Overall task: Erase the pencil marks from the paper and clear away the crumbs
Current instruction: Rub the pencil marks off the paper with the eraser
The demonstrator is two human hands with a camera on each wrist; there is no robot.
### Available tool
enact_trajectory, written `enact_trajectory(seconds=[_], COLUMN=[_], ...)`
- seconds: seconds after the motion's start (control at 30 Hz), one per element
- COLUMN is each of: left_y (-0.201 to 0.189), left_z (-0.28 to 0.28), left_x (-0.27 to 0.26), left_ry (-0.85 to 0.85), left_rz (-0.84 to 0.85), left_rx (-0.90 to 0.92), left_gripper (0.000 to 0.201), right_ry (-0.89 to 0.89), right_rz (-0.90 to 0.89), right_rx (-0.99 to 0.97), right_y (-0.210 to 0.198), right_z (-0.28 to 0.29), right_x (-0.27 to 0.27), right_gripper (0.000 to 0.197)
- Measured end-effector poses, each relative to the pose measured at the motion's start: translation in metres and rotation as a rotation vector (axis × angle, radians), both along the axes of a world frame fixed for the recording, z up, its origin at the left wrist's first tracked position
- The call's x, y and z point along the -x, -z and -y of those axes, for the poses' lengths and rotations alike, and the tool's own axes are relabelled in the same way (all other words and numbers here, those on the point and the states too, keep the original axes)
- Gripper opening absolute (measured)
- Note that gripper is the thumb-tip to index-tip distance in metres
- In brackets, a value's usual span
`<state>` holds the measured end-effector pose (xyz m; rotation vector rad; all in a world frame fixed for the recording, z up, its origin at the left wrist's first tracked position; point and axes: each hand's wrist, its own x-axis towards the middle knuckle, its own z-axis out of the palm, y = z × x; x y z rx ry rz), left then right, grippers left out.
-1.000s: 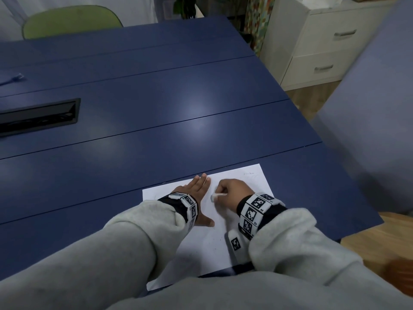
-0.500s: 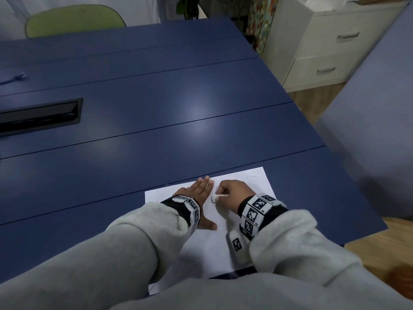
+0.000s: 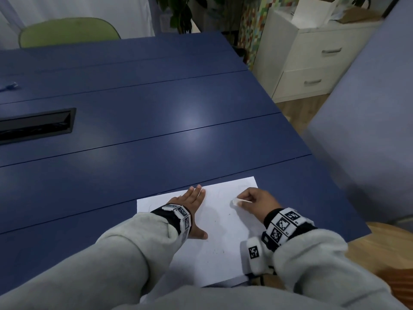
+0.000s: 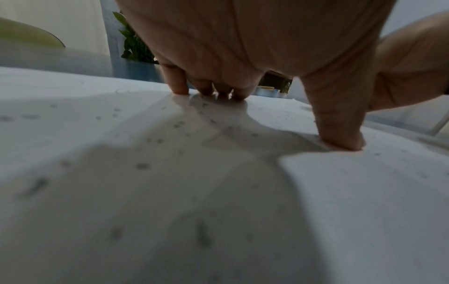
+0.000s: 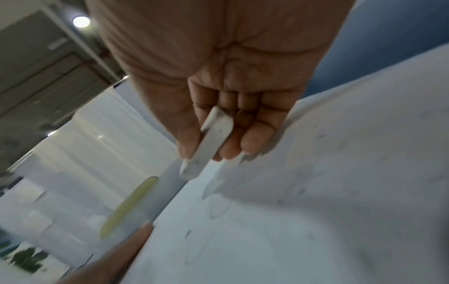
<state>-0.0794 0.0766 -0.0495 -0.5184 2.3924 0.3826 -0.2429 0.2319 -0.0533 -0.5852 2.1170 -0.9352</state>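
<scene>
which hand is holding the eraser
The right hand: it pinches the white eraser. The left hand holds nothing and lies flat on the paper.

Your right hand [image 5: 218,80] is pinching a flat white eraser [image 5: 209,144] between thumb and fingers, its lower end hanging just above the paper [image 5: 328,201], where dark crumbs [image 5: 188,233] are lying scattered.
</scene>
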Motion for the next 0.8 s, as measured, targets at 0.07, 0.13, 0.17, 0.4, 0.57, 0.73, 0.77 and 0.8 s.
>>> enact_trajectory(seconds=[0.07, 0.13, 0.17, 0.4, 0.57, 0.73, 0.77, 0.8], left_y=[0.000, 0.002, 0.002, -0.001, 0.000, 0.002, 0.002, 0.002], left_z=[-0.001, -0.003, -0.004, -0.020, -0.023, -0.025, -0.025, -0.025], left_x=[0.001, 0.003, 0.005, 0.030, 0.038, 0.033, 0.033, 0.034], left_ry=[-0.007, -0.019, -0.020, 0.034, 0.003, -0.006, -0.002, 0.002], left_rz=[0.014, 0.027, 0.028, -0.032, -0.009, -0.017, -0.013, -0.010], left_rx=[0.000, 0.001, 0.002, 0.015, -0.007, -0.006, -0.005, -0.003], left_gripper=[0.120, 0.120, 0.119, 0.099, 0.113, 0.118, 0.118, 0.118], right_ry=[0.032, 0.053, 0.061, 0.102, 0.057, 0.040, 0.037, 0.035], right_rz=[0.084, 0.146, 0.164, 0.272, 0.274, 0.257, 0.255, 0.256], right_rx=[0.030, 0.064, 0.079, 0.176, 0.175, 0.169, 0.166, 0.163], right_y=[0.004, 0.010, 0.013, 0.019, 0.017, 0.016, 0.016, 0.016], right_z=[-0.008, -0.011, -0.012, -0.014, -0.014, -0.015, -0.015, -0.015], right_x=[0.007, 0.010, 0.010, 0.016, 0.018, 0.018, 0.018, 0.018], right_gripper=[0.009, 0.009, 0.009, 0.012, 0.011, 0.011, 0.011, 0.011])
